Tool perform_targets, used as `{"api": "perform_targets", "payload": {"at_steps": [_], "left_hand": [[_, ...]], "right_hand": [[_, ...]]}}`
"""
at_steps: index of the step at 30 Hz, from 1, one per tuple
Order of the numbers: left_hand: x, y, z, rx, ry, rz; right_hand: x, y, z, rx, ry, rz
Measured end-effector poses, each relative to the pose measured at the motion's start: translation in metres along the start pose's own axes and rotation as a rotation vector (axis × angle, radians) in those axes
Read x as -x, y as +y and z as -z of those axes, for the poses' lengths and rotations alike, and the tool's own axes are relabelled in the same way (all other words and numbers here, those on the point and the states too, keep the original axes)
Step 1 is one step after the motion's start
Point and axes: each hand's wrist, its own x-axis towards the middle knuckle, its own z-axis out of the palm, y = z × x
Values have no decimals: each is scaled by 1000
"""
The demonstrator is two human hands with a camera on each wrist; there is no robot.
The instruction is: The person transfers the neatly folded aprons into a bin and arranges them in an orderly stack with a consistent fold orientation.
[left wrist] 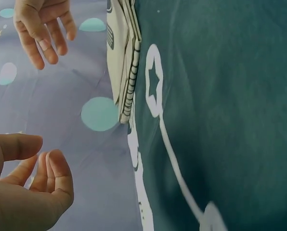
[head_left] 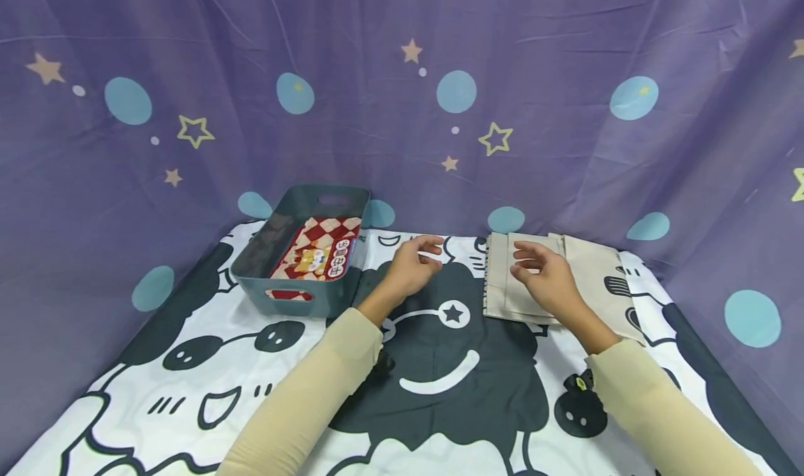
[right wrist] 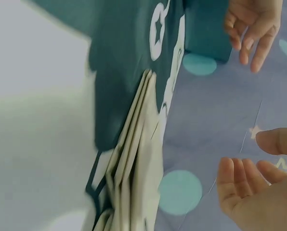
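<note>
A: Where does the flat stack of folded beige sheets (head_left: 597,277) lie?

B: On the white-and-dark tablecloth with cartoon prints (head_left: 433,354), by its far edge on the person's right. Whether the sheets are cloth or paper cannot be told.

A: And the right hand (head_left: 546,277)?

B: It hangs above the stack, apart from it, fingers loosely bent, with a gap between thumb and fingertips; it grasps nothing.

A: What of the left hand (head_left: 411,266)?

B: Raised between the stack and a grey-green, rectangular, open-topped bin (head_left: 329,298), nearer the bin. Its fingers bend softly too, the thumb slightly parted, nothing held.

A: What does the bin contain?

B: A red-and-cream checked pack (head_left: 322,244) with a cartoon animal on it.

A: And around all this?

B: Pale cream sleeves (head_left: 301,396) cover both arms; a purple curtain with blue ovals and stars (head_left: 377,134) hangs behind.
</note>
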Motion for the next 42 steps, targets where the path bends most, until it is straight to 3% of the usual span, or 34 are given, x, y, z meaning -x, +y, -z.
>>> {"api": "perform_targets", "payload": {"at_steps": [6,12,19,29,37,42], "left_hand": [[-1,-3,-14,-1,-54,55],[-3,-4,-27,-64,-108,135],[-8,-8,-40,28,-177,248],[-18,-9,-63,67,-180,286],[-19,-7,-76,93,-165,313],[-24,-6,-85,121,-178,347]], "right_hand": [[5,16,18,36,1,-47],[8,28,34,32,27,-89],[3,44,47,17,35,-158],[-2,76,62,39,-21,-278],[-10,82,61,-50,-89,-457],[-14,84,61,-25,-156,-524]]}}
